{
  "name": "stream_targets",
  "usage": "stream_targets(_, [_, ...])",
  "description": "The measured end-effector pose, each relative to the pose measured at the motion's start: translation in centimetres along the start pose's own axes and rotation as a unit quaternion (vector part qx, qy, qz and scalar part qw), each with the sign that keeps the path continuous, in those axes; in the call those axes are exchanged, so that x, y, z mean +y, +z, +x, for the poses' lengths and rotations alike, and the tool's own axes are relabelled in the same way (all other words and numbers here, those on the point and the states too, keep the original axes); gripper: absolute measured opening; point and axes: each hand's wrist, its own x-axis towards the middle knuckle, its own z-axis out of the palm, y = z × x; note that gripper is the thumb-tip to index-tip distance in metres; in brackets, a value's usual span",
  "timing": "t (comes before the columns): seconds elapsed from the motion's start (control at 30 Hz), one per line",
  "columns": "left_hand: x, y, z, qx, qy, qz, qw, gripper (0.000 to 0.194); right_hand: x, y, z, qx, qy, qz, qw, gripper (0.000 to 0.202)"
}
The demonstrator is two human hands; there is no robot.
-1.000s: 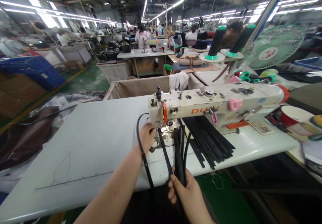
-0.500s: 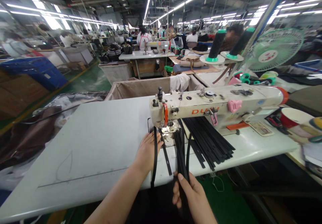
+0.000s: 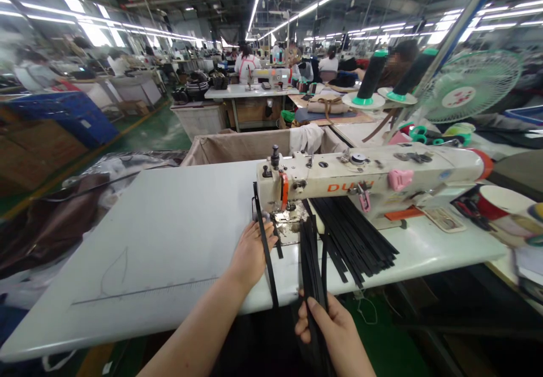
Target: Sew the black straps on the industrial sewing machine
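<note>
Beside the needle area of the sewing machine [image 3: 369,173], my left hand [image 3: 250,250] lies low on the table, its fingertips closed on a thin black strap [image 3: 278,246] whose short end sticks out under them. Another long black strap [image 3: 268,264] crosses over the fingers and hangs past the table's front edge. At that edge, my right hand [image 3: 328,320] is wrapped round a bundle of black straps [image 3: 310,258], thumb on top. The bundle's upper ends reach toward the metal needle plate [image 3: 288,233]. My left fingertips partly hide where the strap meets the machine.
Many more black straps [image 3: 356,241] lie fanned out under the machine arm. Thread cones [image 3: 371,77] and a green fan [image 3: 470,86] stand at the right. Behind the white table [image 3: 190,213] is a fabric-lined bin [image 3: 237,146]. Several people sit at machines farther back.
The strap under my left fingers has slid away from me, so less of it shows. The long strap across that hand now slants to the right. My right hand keeps the bundle.
</note>
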Motion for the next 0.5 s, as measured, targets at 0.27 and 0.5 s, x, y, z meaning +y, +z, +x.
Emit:
stream_targets(0.27, [0.0, 0.1, 0.1, -0.005, -0.01, 0.001, 1.0, 0.031, 1.0, -0.2, 0.2, 0.001, 0.015, -0.011, 1.0, 0.072])
stream_targets(0.5, [0.1, 0.0, 0.1, 0.006, -0.01, -0.01, 1.0, 0.029, 2.6, -0.9, 0.5, -0.021, -0.033, -0.025, 0.999, 0.066])
